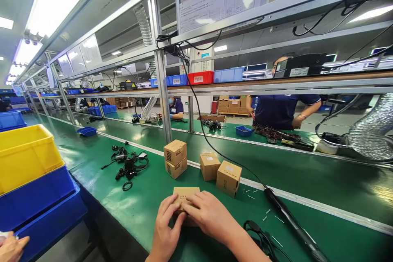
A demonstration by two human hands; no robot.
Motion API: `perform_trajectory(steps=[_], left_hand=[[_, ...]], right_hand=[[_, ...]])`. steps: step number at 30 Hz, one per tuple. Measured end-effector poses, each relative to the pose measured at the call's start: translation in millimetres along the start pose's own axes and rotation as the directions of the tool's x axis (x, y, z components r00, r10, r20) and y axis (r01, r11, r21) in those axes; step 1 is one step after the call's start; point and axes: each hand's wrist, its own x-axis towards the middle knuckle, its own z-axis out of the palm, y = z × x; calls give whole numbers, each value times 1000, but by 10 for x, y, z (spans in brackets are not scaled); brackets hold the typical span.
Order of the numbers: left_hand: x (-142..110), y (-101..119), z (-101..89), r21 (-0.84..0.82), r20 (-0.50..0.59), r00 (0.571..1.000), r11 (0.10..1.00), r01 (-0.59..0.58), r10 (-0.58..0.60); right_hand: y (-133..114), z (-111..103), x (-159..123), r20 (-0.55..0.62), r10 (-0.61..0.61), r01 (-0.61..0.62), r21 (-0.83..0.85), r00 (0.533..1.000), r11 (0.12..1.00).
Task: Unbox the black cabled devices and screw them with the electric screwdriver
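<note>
Green conveyor belt [276, 172] runs across your bench. Yellow bin [27, 153] sits at far left, above the blue bins [39, 204]. Four sealed cartons [208, 166] stand mid-belt, two of them stacked. Your left hand [164, 229] and right hand [208, 215] are together, both pressed on one small cardboard box [185, 193] at the near edge. Black cables [129, 163] lie left of the cartons.

Five cardboard boxes [229, 178], two hands [187, 223]
</note>
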Motion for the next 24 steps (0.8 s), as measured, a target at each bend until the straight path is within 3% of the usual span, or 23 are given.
perform_trajectory(steps=[2,4,10,17,24], left_hand=[[4,9,-17,-6,7,1000,1000,-9,10],[-1,16,-39,-14,20,1000,1000,-14,14],[-32,-29,-43,-18,35,999,1000,-3,3],[-21,-127,-23,9,13,994,994,-112,111],[-4,-246,-9,-28,28,990,990,-139,140]], right_hand=[[0,63,18,-166,-91,78,-83,982,994],[11,79,21,-216,-133,116,-90,967,989],[20,14,10,-176,-197,189,-61,965,980],[22,21,3,-86,-144,152,97,986,984],[85,-9,20,3,-146,145,97,989,985]])
